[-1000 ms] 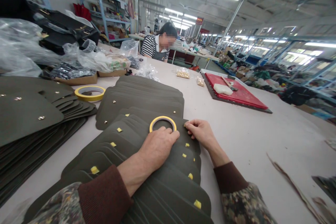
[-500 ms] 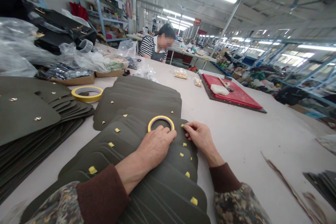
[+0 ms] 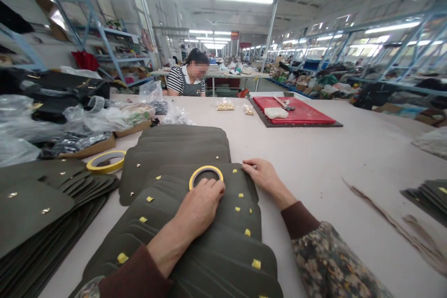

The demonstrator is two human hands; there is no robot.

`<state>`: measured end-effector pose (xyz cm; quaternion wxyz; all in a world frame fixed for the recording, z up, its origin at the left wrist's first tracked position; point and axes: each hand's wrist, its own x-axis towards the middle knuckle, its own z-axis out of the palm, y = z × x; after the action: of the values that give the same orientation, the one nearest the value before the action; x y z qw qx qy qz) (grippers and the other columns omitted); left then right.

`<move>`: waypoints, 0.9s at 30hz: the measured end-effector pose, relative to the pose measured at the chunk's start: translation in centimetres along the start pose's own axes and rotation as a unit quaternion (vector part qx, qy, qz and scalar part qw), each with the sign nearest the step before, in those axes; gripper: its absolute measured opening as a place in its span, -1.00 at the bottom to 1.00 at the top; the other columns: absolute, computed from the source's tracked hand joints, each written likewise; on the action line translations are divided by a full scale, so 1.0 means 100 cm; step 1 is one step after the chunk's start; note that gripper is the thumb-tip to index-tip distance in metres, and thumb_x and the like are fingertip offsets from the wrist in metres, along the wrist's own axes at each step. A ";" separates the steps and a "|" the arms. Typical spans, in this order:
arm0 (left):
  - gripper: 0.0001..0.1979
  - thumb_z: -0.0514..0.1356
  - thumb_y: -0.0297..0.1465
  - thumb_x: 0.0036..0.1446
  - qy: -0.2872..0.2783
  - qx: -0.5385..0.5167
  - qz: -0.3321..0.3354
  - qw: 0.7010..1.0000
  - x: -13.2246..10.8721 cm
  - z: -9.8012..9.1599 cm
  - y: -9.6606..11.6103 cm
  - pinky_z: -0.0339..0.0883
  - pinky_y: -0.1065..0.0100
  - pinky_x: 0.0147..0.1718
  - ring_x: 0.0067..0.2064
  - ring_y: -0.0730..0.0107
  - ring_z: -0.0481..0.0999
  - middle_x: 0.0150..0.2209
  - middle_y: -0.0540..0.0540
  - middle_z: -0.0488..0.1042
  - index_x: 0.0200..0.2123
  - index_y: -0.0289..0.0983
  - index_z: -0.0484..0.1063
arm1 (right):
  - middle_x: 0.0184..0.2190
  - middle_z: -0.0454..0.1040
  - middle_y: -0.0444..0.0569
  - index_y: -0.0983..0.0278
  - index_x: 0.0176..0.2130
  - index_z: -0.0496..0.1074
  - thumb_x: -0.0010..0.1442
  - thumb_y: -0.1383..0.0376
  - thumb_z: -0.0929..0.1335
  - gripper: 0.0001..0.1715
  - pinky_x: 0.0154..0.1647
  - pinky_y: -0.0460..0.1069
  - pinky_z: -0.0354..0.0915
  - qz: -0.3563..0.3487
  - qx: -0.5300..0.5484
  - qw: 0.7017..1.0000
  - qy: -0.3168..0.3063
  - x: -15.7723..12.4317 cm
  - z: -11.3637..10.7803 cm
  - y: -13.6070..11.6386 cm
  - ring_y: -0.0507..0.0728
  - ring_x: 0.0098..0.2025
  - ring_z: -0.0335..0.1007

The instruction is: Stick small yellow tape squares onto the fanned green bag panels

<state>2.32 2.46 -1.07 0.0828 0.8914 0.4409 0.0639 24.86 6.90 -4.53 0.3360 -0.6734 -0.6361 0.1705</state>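
Note:
My left hand (image 3: 200, 202) is closed around the near side of a yellow tape roll (image 3: 206, 169), which rests on overlapping dark green panels (image 3: 209, 237). Its fingertips are curled under, partly hidden. My right hand (image 3: 263, 174) pinches the far right corner of the top panel between thumb and fingers. Close by that corner, a small yellow tape piece (image 3: 234, 171) sticks to the panel. Several more such pieces dot both sides of the fanned panels.
Behind lies another panel stack (image 3: 178, 149) with metal studs; more panels (image 3: 31, 200) and a second tape roll (image 3: 106, 162) are at left. A red board (image 3: 296, 109) holds a hammer. A person (image 3: 188, 77) in stripes sits across the table. A cord (image 3: 380, 216) lies right.
My right hand has gone from the yellow tape piece to the panel's corner edge, leaving the piece stuck on. My left hand keeps the roll. The camera view has levelled and shifted.

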 end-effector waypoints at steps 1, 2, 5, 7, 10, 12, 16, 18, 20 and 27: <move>-0.85 -0.04 -0.45 0.30 0.000 -0.003 0.006 1.000 0.000 0.000 -0.001 0.24 0.29 -0.21 -0.15 0.26 0.36 -0.21 -0.06 0.44 -0.25 -0.21 0.31 | -0.20 0.60 0.02 0.25 -0.22 0.60 0.13 0.21 0.34 -0.71 -0.08 0.02 0.30 -0.001 0.003 1.000 -0.007 0.000 0.001 0.001 0.17 -0.18 0.49; -0.85 -0.04 -0.45 0.29 0.001 -0.006 0.011 1.000 0.001 -0.001 -0.002 0.23 0.28 -0.21 -0.16 0.26 0.35 -0.22 -0.06 0.43 -0.25 -0.21 0.31 | -0.22 0.60 0.02 0.24 -0.25 0.60 0.11 0.20 0.35 -0.73 -0.08 0.02 0.30 -0.001 0.005 1.000 -0.011 -0.001 0.002 0.001 0.18 -0.18 0.49; -0.85 -0.04 -0.44 0.29 0.006 -0.017 0.027 0.999 0.004 -0.002 -0.005 0.21 0.26 -0.20 -0.17 0.24 0.34 -0.24 -0.07 0.42 -0.26 -0.22 0.31 | -0.21 0.57 0.05 0.25 -0.26 0.60 0.08 0.20 0.38 -0.74 -0.05 0.03 0.27 0.001 0.011 1.000 -0.010 -0.002 0.006 -0.002 0.20 -0.14 0.46; -0.86 -0.04 -0.43 0.29 0.016 -0.025 0.037 0.999 0.006 -0.003 -0.008 0.20 0.24 -0.19 -0.19 0.25 0.34 -0.27 -0.07 0.41 -0.28 -0.22 0.29 | -0.20 0.55 0.06 0.26 -0.29 0.59 0.04 0.21 0.41 -0.77 -0.06 0.03 0.25 0.004 0.020 1.000 -0.010 -0.002 0.007 -0.006 0.20 -0.14 0.44; -0.84 -0.06 -0.42 0.30 0.026 -0.059 0.050 0.997 0.007 -0.006 -0.011 0.19 0.25 -0.21 -0.22 0.27 0.34 -0.30 -0.06 0.39 -0.33 -0.23 0.25 | -0.30 0.54 0.01 0.28 -0.38 0.55 0.01 0.25 0.42 -0.85 -0.15 0.00 0.28 0.014 0.048 0.999 -0.017 -0.002 0.003 -0.013 0.15 -0.23 0.43; -0.84 -0.08 -0.42 0.30 0.031 -0.090 0.053 0.994 0.004 -0.009 -0.012 0.19 0.28 -0.24 -0.24 0.29 0.33 -0.31 -0.04 0.37 -0.33 -0.22 0.22 | -0.44 0.51 -0.08 0.28 -0.40 0.50 0.05 0.26 0.39 -0.88 -0.31 -0.05 0.31 0.022 0.082 0.996 -0.039 -0.003 -0.001 -0.018 0.07 -0.38 0.42; -0.87 -0.07 -0.43 0.29 0.062 -0.127 0.052 0.989 -0.004 -0.015 -0.014 0.18 0.32 -0.27 -0.27 0.34 0.34 -0.33 -0.01 0.35 -0.31 -0.22 0.21 | -0.65 0.34 -0.23 0.28 -0.38 0.40 0.15 0.27 0.30 -0.87 -0.64 -0.14 0.21 0.046 0.151 0.983 -0.094 -0.005 -0.004 -0.025 -0.04 -0.67 0.25; -0.88 -0.07 -0.44 0.29 0.076 -0.135 0.060 0.986 -0.008 -0.018 -0.014 0.18 0.33 -0.27 -0.27 0.35 0.34 -0.33 0.01 0.35 -0.31 -0.21 0.21 | -0.68 0.29 -0.26 0.28 -0.38 0.36 0.15 0.28 0.29 -0.88 -0.70 -0.15 0.16 0.054 0.170 0.979 -0.104 -0.006 -0.004 -0.025 -0.05 -0.71 0.20; -0.87 -0.07 -0.44 0.29 0.078 -0.139 0.067 0.985 -0.010 -0.020 -0.014 0.19 0.34 -0.26 -0.27 0.36 0.35 -0.33 0.01 0.35 -0.31 -0.21 0.21 | -0.68 0.28 -0.27 0.27 -0.39 0.34 0.15 0.27 0.30 -0.89 -0.70 -0.15 0.15 0.049 0.178 0.978 -0.097 -0.006 -0.002 -0.024 -0.05 -0.70 0.19; -0.84 -0.08 -0.40 0.31 0.010 -0.083 0.061 0.995 -0.002 -0.006 -0.011 0.22 0.27 -0.20 -0.18 0.27 0.37 -0.27 -0.04 0.40 -0.25 -0.20 0.28 | -0.63 0.33 -0.25 0.26 -0.39 0.37 0.12 0.22 0.31 -0.85 -0.60 -0.13 0.17 -0.005 0.206 0.978 -0.042 -0.004 0.011 -0.016 -0.05 -0.63 0.19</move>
<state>1.20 3.04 -0.73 0.1478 0.9061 0.3795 0.1143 22.87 6.67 -4.33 0.4412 -0.5784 -0.6044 0.3246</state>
